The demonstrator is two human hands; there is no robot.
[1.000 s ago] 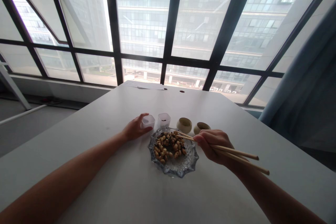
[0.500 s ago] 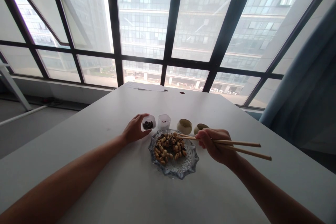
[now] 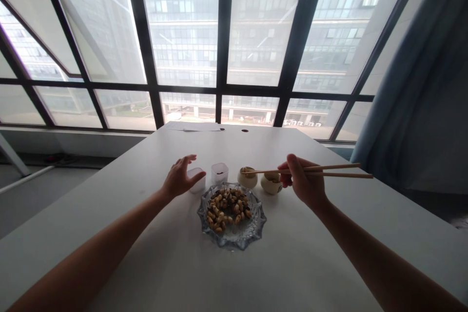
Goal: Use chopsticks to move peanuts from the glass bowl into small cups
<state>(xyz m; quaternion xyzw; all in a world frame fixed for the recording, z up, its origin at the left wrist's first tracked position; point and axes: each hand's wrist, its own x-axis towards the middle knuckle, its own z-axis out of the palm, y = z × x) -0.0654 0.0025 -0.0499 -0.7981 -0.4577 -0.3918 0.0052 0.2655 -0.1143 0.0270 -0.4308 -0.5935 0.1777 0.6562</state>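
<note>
My left hand [image 3: 179,179] is spread beside the left clear plastic cup [image 3: 198,186], thumb and fingers apart, the thumb crossing over its rim. My right hand [image 3: 305,179] grips a pair of wooden chopsticks [image 3: 340,170]. Their tips reach into or just over the left beige round pot [image 3: 247,181]; whether they pinch a piece there I cannot tell. Below the cups and pots stands a scalloped glass bowl [image 3: 252,238] with shelled-looking peanuts [image 3: 219,209] and some dark pieces mixed in.
A second plastic cup [image 3: 220,175] with a little dark content stands right of the first. The right beige pot [image 3: 271,185] sits close under my right hand. Papers [image 3: 193,127] lie at the white table's far edge, before the windows; a blue curtain [image 3: 395,97] hangs at right.
My left hand has let go of the plastic cup, which was tilted and now stands upright. The chopsticks have moved from the glass bowl up to the left beige pot. The view has shifted slightly.
</note>
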